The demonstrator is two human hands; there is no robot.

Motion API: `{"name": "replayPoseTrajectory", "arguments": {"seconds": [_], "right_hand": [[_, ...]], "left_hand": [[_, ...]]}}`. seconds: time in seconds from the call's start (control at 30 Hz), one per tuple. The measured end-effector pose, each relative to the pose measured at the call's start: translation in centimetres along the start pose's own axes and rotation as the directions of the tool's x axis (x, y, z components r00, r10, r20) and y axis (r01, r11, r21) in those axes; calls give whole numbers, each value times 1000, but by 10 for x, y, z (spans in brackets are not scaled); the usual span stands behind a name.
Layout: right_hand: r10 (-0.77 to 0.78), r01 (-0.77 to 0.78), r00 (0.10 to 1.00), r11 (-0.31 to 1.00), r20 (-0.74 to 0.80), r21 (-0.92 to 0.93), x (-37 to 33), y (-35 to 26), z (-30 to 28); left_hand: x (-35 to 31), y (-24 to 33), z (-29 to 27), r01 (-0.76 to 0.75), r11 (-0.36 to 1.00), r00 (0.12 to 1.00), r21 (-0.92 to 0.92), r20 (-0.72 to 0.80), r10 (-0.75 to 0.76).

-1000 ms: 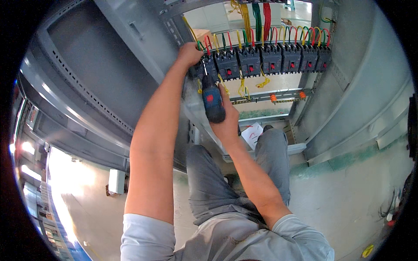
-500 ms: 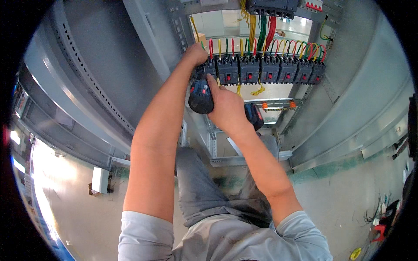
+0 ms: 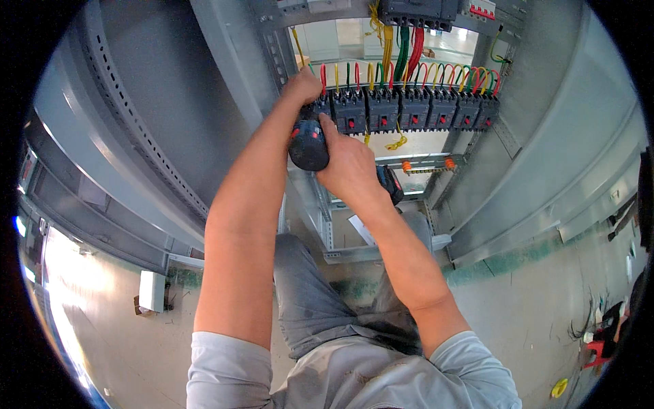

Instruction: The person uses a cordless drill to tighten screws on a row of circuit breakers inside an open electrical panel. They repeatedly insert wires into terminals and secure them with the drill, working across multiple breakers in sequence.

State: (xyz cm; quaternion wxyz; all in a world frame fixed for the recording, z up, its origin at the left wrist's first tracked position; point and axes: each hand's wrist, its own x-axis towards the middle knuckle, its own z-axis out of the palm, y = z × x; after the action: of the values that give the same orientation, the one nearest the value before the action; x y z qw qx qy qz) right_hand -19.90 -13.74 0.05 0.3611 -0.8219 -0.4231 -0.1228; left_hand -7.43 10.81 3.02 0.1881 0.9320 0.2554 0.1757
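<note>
My right hand [image 3: 351, 163] is wrapped round the handle of a dark cordless drill [image 3: 308, 146]. Its round black rear end faces me and its battery pack [image 3: 391, 184] shows beyond my wrist. The drill's front points at the leftmost end of a row of dark grey circuit breakers [image 3: 383, 112] with red toggles, but its tip is hidden. Just above that end, my left hand [image 3: 303, 86] is closed beside a green wire end; its fingertips, and what they hold, are out of sight. Short red, yellow and green wires [image 3: 357, 73] loop up from the breakers' tops.
Grey metal cabinet walls [image 3: 153, 88] enclose the work on both sides. Above hangs a larger dark breaker [image 3: 417, 10] with thick coloured cable bundles [image 3: 403, 51]. Below the row sits a rail with orange insulators [image 3: 407, 166]. A white box [image 3: 151, 291] stands on the floor at left.
The cabinet and breaker row have shifted slightly left in the view. Both hands and the drill keep nearly the same place at the leftmost breaker.
</note>
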Motion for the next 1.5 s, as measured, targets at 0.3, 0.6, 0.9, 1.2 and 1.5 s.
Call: {"name": "replayPoseTrajectory", "arguments": {"seconds": [0.3, 0.6, 0.9, 1.2, 1.5], "right_hand": [[55, -16, 984, 974, -169, 225, -23, 17, 34], [59, 157, 923, 843, -379, 514, -51, 62, 96], [134, 106, 935, 776, -327, 622, -63, 92, 134], [127, 164, 912, 758, -390, 631, -62, 99, 143], [122, 183, 909, 744, -399, 643, -63, 95, 136]], "left_hand": [[6, 2, 4, -25, 998, 998, -57, 48, 28], [11, -5, 1, -59, 997, 997, 57, -52, 62], [-9, 10, -14, -19, 962, 997, -274, 69, 40], [-2, -3, -28, -55, 994, 986, -98, 149, 69], [0, -16, -24, -113, 993, 983, 18, 150, 109]]}}
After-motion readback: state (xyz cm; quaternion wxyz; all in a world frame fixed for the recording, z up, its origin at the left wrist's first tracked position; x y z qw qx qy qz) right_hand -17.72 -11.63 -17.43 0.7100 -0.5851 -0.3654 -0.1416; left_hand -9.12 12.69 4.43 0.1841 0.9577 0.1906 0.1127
